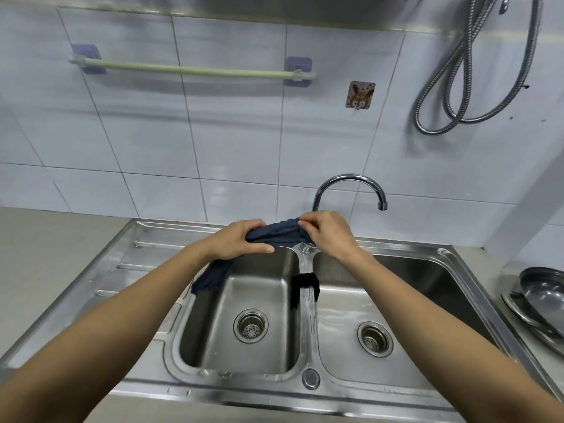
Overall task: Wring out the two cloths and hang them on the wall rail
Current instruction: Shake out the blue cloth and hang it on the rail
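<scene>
A dark blue cloth [276, 234] is stretched between both my hands above the back of the left basin. My left hand [241, 241] grips its left part, and a loose end [210, 277] hangs down below that hand. My right hand [325, 232] pinches the cloth's right end. A black cloth [305, 285] lies draped over the divider between the two basins, below my hands. The pale green wall rail [195, 70] is mounted on the tiles at upper left, with nothing on it.
A steel double sink [152, 340] with a drainboard on its left fills the counter. The curved tap [348, 181] stands just behind my hands. Stacked steel dishes [540, 297] sit at the right. A shower hose [457, 71] hangs at upper right, by a small wall hook [359, 94].
</scene>
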